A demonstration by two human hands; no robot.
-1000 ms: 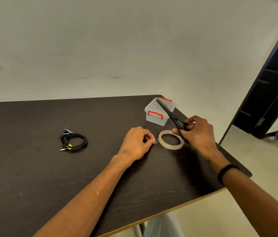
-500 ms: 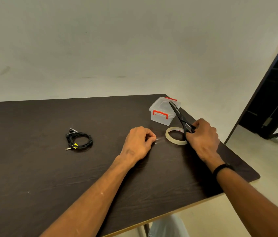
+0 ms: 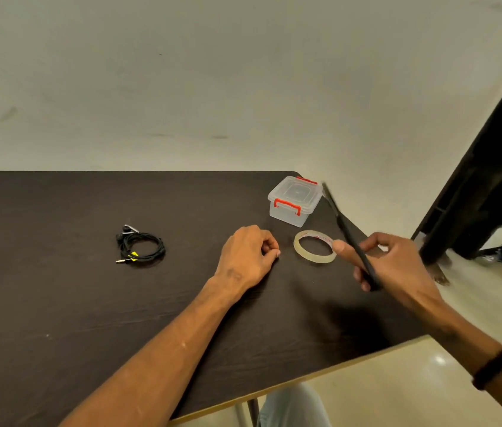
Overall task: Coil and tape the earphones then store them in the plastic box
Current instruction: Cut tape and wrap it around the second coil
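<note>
Black earphones (image 3: 140, 246) lie coiled on the dark table, left of centre, with a small yellow tag on the cord. A clear tape roll (image 3: 314, 246) lies flat to the right of my left hand (image 3: 248, 255). That hand rests on the table with its fingers pinched together on a small piece of clear tape, barely visible. My right hand (image 3: 393, 266) holds black scissors (image 3: 348, 234) above the table's right edge, blades closed and pointing away. The clear plastic box (image 3: 294, 201) with red clips stands shut at the far right corner.
The dark table (image 3: 58, 303) ends near me in a pale edge and is cut at an angle on the right. A dark door frame (image 3: 487, 167) stands at the right, with cables on the tiled floor behind it. A plain wall lies beyond the table.
My right hand has pulled the scissors back from the tape roll toward the right and nearer me. My left hand stays pinched in place. The roll now lies apart from both hands.
</note>
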